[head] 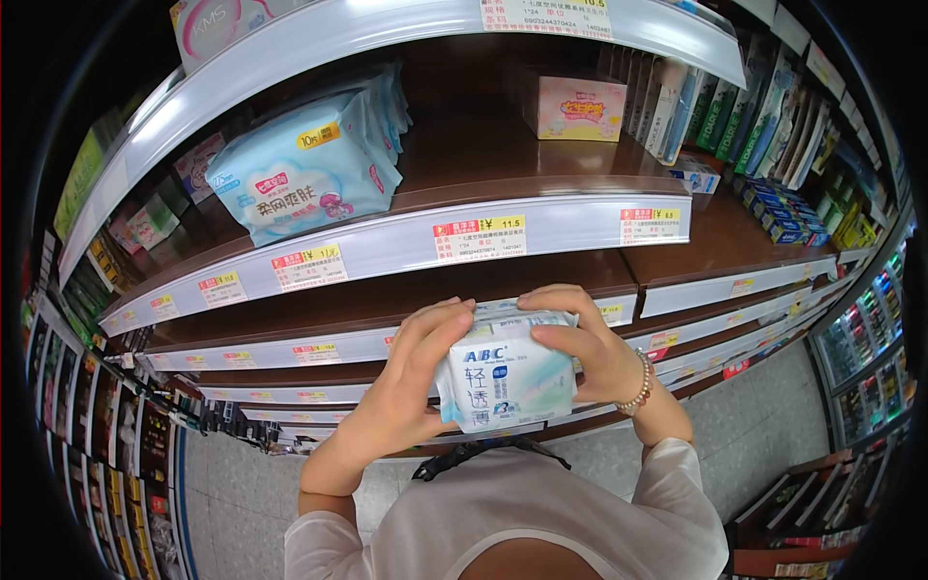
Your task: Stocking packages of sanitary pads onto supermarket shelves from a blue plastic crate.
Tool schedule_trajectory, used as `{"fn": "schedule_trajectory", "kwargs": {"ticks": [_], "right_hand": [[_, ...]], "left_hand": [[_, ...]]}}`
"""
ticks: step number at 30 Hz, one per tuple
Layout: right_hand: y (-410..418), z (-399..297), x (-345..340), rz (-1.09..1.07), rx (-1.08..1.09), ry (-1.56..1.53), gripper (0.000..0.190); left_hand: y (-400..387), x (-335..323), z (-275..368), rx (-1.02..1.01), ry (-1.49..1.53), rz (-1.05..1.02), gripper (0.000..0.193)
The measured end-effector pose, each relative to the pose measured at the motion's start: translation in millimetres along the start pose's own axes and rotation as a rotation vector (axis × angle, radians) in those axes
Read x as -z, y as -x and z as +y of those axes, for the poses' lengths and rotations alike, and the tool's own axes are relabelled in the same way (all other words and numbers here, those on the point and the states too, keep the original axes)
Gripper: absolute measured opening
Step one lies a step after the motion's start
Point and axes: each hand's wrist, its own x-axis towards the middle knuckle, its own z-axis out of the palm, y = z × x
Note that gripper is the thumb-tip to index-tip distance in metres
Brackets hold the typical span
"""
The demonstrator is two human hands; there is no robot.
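Both hands hold white and pale-green plastic-wrapped packs of ABC sanitary pads [507, 380] in front of the body, close to the lower shelves. My left hand [428, 362] grips the left side, fingers over the top edge. On the right side, my right hand [591, 348] presses its fingers on the top; a beaded bracelet circles that wrist. More than one pack seems stacked together, but how many cannot be told. Light-blue packs of sanitary pads [304, 163] stand in a row on the shelf above, and a pink and yellow box [581, 107] stands farther right on it.
A brown shelf [464, 159] with a white price-label rail [391, 246] runs above the hands. Toothbrush packs [757, 109] and blue boxes [779, 210] fill the right section. More stocked shelves [109, 435] rise at the left, and glass-fronted coolers [870, 341] stand at the right.
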Motion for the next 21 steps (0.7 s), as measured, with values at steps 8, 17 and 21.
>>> {"fn": "schedule_trajectory", "kwargs": {"ticks": [8, 17, 21], "right_hand": [[40, -20, -18, -0.003, 0.068, -0.105, 0.057], [59, -23, -39, 0.140, 0.433, 0.126, 0.047], [56, -25, -39, 0.181, 0.444, 0.141, 0.046]], "left_hand": [[40, -16, 2, -0.219, -0.107, -0.085, 0.061], [65, -37, -9, -0.497, -0.174, 0.072, 0.047], [59, -35, -9, -0.525, -0.207, 0.072, 0.046]]}}
